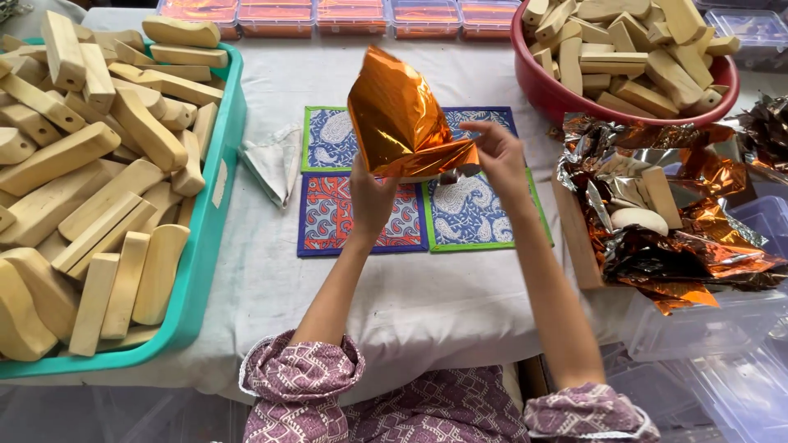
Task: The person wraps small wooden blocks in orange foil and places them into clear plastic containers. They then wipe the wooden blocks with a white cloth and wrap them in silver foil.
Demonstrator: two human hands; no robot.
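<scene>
Patterned sleeves (302, 371) nearest. Left hand (371, 199) and right hand (501, 156) both grip orange foil sheet (398, 119) above printed mats (328, 215); wrapped contents apparently hidden.

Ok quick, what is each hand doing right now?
Left hand: closed on the lower edge of the shiny orange foil sheet.
Right hand: pinching the same sheet's right corner.
</scene>
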